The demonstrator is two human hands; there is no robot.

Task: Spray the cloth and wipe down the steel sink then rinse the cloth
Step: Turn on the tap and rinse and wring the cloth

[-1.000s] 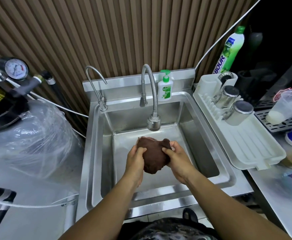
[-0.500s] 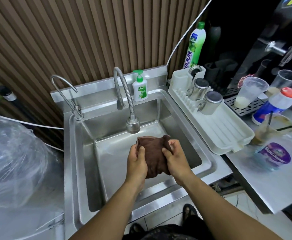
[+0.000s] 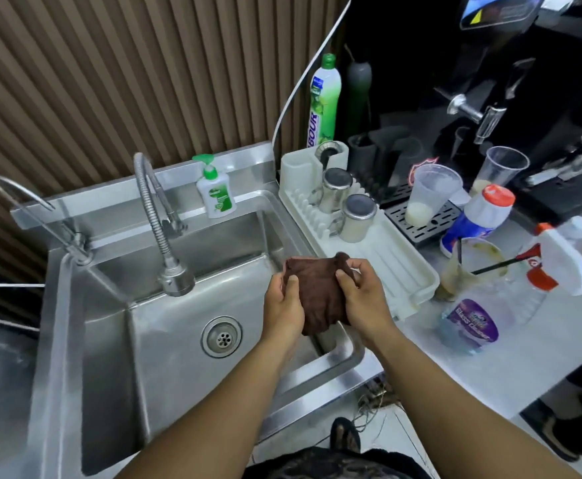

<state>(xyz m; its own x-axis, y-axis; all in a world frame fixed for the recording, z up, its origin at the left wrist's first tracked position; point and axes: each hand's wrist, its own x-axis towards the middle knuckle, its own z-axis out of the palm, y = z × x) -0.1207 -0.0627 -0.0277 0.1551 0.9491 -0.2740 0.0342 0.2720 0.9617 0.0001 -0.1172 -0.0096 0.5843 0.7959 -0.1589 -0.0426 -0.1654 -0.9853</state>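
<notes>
L hand point(image 3: 282, 307) + R hand point(image 3: 362, 299) both clamped on bunched brown cloth point(image 3: 317, 292), held over steel sink point(image 3: 165, 340) right rim. Spray bottle point(image 3: 510, 299) sits right of grip; free R hand, keep cloth bunched.

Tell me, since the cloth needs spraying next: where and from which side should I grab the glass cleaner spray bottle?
Likely with the right hand, around the neck just under the white trigger head of the spray bottle. It lies tilted on the counter, head pointing away to the right, so come from above.
</notes>
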